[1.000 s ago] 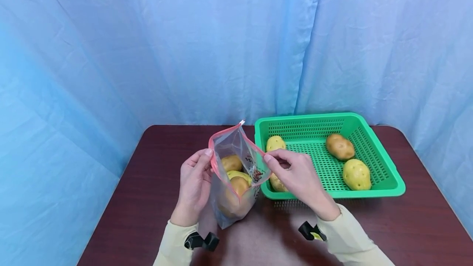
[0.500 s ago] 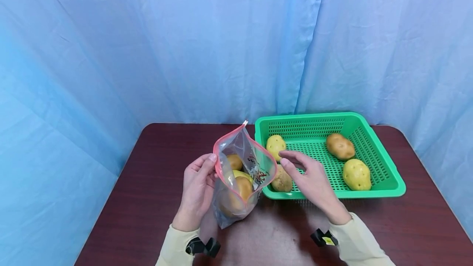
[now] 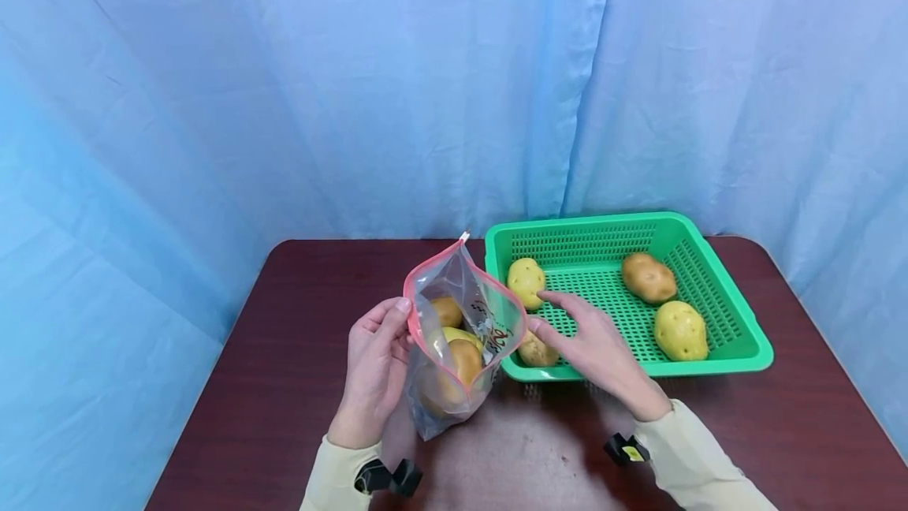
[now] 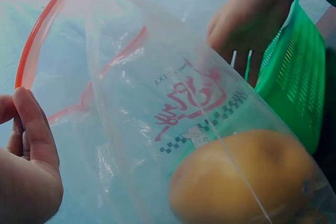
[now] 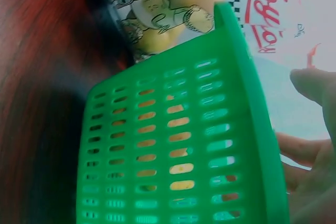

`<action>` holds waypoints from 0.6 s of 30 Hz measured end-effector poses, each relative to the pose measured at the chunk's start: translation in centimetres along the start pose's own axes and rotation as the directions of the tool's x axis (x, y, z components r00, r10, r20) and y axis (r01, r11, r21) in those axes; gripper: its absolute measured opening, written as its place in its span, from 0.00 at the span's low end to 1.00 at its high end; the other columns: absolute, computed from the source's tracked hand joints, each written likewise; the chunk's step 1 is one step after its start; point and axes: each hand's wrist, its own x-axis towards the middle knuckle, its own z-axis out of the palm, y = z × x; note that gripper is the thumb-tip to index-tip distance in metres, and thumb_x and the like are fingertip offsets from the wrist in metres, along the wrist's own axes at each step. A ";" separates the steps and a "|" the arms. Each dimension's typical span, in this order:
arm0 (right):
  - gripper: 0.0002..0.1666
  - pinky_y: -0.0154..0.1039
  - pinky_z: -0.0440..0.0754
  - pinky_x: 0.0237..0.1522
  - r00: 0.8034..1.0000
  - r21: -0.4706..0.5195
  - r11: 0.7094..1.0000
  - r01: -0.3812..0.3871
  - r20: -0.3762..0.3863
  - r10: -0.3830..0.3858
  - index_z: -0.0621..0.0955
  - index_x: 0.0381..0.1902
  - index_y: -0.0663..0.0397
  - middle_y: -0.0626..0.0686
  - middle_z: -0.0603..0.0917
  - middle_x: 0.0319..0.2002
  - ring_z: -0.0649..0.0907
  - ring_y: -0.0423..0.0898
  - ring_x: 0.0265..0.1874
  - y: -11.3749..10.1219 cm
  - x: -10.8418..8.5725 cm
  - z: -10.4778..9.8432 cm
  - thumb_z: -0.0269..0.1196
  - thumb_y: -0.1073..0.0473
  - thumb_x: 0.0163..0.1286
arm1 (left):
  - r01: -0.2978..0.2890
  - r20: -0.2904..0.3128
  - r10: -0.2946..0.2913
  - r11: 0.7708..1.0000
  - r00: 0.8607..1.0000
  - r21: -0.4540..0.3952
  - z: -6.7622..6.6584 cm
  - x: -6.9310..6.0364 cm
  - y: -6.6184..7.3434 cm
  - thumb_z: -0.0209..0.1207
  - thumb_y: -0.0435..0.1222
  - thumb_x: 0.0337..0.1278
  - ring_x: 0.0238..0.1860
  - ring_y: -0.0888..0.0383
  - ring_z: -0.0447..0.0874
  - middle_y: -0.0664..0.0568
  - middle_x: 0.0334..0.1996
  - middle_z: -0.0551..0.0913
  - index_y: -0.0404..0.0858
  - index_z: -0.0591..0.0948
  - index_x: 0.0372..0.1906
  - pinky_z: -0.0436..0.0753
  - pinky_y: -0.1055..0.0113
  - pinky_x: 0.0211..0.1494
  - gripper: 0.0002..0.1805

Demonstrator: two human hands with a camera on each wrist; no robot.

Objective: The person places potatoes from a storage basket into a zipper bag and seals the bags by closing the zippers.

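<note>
My left hand point(image 3: 376, 365) pinches the red zip rim of a clear zip bag point(image 3: 423, 415), which stands upright with its mouth spread. Inside lie brown potatoes point(image 3: 466, 361) and a yellow one point(image 3: 457, 335), partly hidden by the film. My right hand point(image 3: 597, 345) hovers over the left end of a green basket point(image 3: 589, 222), fingers extended and holding nothing. Its fingertips are near a yellow potato point(image 3: 526, 282); whether they touch it I cannot tell. The thumb is beside the bag's right rim. Below it sits a tan potato point(image 3: 537, 349), partly covered by the hand.
At the basket's right end lie a brown potato point(image 3: 649, 277) and a yellow potato point(image 3: 681, 330). The basket stands close to the bag on a dark red wooden table point(image 3: 284, 322). Blue curtains point(image 3: 426, 85) hang behind and at the sides.
My right hand has let go of the bag's right rim and moved a little rightward over the basket, its fingers spreading. The left hand keeps its pinch, and the mouth has widened.
</note>
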 end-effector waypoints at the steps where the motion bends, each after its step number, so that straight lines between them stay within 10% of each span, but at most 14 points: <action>1: 0.40 0.63 0.71 0.66 1.000 -0.014 1.000 -0.002 0.017 0.002 0.75 0.71 0.54 0.57 0.78 0.68 0.73 0.59 0.70 0.1 0.1 0.0 0.62 0.34 0.74 | -0.001 0.001 0.001 1.000 1.000 -0.001 0.0 0.0 0.0 0.56 0.27 0.72 0.25 0.64 0.79 0.54 0.25 0.84 0.38 0.87 0.35 0.80 0.76 0.30 0.11; 18: 0.42 0.62 0.77 0.62 0.977 -0.143 0.985 0.100 0.201 -0.070 0.78 0.68 0.57 0.59 0.81 0.64 0.77 0.60 0.65 0.7 1.7 -0.8 0.65 0.32 0.70 | -0.007 0.007 0.007 1.000 1.000 0.009 0.1 -0.1 0.2 0.56 0.27 0.73 0.25 0.64 0.78 0.54 0.25 0.83 0.39 0.87 0.36 0.79 0.76 0.30 0.11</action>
